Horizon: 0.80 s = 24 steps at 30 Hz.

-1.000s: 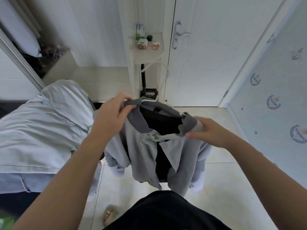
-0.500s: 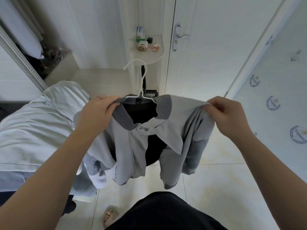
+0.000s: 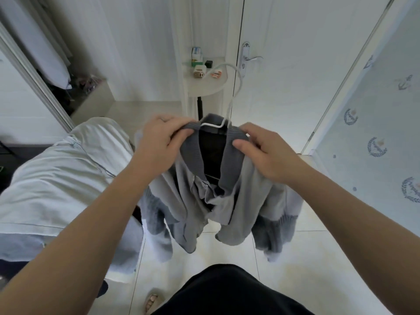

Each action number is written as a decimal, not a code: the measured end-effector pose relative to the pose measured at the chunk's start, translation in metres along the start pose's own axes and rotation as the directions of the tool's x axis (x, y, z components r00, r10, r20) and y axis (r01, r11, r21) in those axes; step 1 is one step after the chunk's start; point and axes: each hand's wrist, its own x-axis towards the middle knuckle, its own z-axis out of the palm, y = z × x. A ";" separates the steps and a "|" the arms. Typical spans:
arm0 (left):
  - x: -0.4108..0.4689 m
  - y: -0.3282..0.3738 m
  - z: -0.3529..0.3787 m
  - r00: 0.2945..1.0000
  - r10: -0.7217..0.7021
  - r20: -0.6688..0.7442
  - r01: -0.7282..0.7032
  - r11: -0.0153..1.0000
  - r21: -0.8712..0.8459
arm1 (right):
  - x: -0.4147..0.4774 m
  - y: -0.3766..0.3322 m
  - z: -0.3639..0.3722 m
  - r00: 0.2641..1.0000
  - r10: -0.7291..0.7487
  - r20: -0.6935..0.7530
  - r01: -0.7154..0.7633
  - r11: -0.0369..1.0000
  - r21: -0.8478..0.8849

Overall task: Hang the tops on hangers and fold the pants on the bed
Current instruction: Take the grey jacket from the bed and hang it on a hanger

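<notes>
A light grey jacket with a dark grey ribbed collar and cuffs hangs in front of me on a white hanger, whose hook rises above the collar. Its front is open, showing a dark lining. My left hand grips the left side of the collar and shoulder. My right hand holds the right side of the collar, thumb on the ribbing. Both sleeves dangle below. The hanger's arms are hidden inside the jacket.
The bed with pale bedding lies at my left, its corner close to the jacket. A white door stands ahead beside a small corner shelf with several small items. A patterned wall runs along the right. The floor is tiled.
My right hand moved left from the jacket's far shoulder to the right side of the collar. The hanger hook now stands further right, and both hands sit close together at the collar.
</notes>
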 end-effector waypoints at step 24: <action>0.024 -0.023 -0.002 0.953 -0.295 0.074 0.303 0.939 -0.163 | -0.017 -0.005 -0.006 0.995 0.089 -0.055 -0.069 0.955 0.289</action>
